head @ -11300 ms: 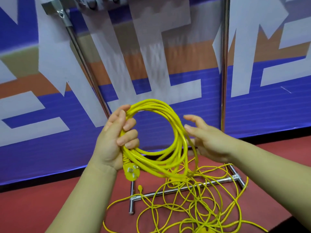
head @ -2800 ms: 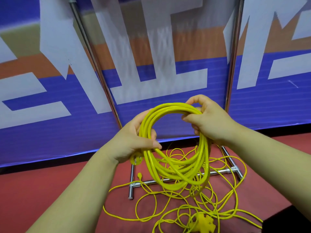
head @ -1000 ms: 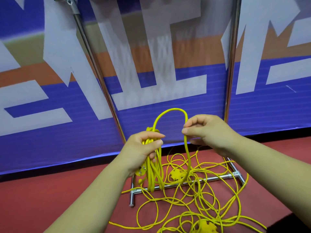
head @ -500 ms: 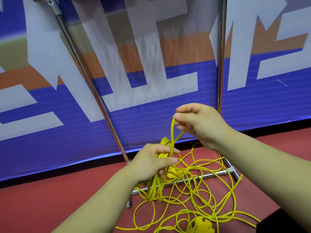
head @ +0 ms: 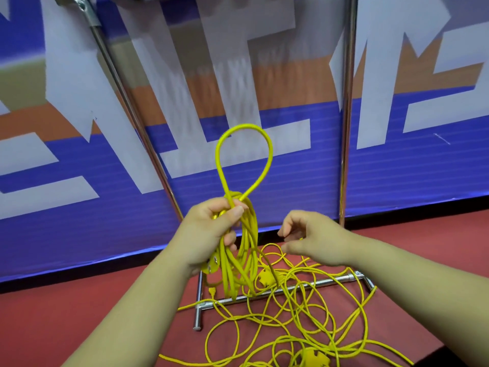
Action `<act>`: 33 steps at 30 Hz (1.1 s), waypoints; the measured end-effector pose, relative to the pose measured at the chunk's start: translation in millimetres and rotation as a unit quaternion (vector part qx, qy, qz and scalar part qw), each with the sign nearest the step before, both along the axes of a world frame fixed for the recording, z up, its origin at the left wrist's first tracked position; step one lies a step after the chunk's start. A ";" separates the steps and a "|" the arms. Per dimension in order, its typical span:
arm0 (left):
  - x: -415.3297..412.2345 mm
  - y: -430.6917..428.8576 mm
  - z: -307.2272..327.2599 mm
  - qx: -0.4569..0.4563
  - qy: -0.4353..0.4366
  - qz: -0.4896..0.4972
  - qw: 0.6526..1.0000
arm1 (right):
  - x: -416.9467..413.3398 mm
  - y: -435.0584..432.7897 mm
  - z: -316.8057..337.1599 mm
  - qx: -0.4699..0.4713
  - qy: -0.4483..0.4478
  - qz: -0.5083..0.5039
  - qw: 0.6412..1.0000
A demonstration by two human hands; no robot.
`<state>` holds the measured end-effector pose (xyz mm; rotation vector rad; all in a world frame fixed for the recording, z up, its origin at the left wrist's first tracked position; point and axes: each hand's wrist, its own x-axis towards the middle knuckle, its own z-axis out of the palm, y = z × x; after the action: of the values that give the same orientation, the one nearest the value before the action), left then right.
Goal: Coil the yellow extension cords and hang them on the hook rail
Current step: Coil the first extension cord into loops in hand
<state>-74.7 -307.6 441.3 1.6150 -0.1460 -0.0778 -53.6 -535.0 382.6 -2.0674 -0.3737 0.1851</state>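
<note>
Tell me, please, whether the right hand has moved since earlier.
Yes: the right hand released the loop and sank to the foot of the upright pole.

Loose cord (head: 304,320) sprawls across the base frame (head: 330,281) and the floor (head: 66,313) in front of it. A cord bundle (head: 232,271) hangs over its left end. Left of it, bare floor.

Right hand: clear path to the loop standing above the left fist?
Probably yes. The right hand holds nothing and hovers just right of the bundle the left hand grips. The loop stands above that fist with only open air between.
</note>
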 end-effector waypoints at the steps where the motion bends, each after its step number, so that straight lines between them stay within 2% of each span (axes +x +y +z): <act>1: -3.2 0.1 7.8 -0.023 -0.004 0.002 1.000 | 0.3 2.7 -5.2 -0.020 -0.003 0.006 1.000; 7: -22.5 4.9 39.1 -0.116 -0.042 0.002 0.992 | 0.2 27.6 -19.3 -0.042 -0.021 0.055 0.997; 15: -20.7 44.6 41.7 -0.210 -0.041 0.085 0.973 | -3.5 51.4 -4.7 0.057 -0.054 -0.034 0.996; 20: -13.5 74.1 31.3 -0.204 -0.026 0.166 0.964 | -9.3 65.8 2.4 0.117 -0.047 -0.100 0.987; 23: -12.1 83.7 24.5 -0.201 -0.020 0.174 0.964 | -13.0 73.0 8.5 0.155 -0.033 -0.115 0.981; 27: -11.0 87.3 11.0 -0.153 -0.007 0.181 0.972 | -14.2 82.1 12.4 0.216 0.029 -0.158 0.963; 30: -10.1 88.8 3.4 -0.135 0.008 0.187 0.973 | -9.4 81.7 5.2 0.222 0.075 -0.205 0.950; 33: -9.6 90.8 2.2 -0.136 0.015 0.196 0.971 | -6.3 77.7 -6.6 0.184 0.134 -0.222 0.948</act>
<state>-84.3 -216.8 443.5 1.3415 0.1813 0.2138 -59.9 -457.4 376.1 -1.6767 0.2155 0.1110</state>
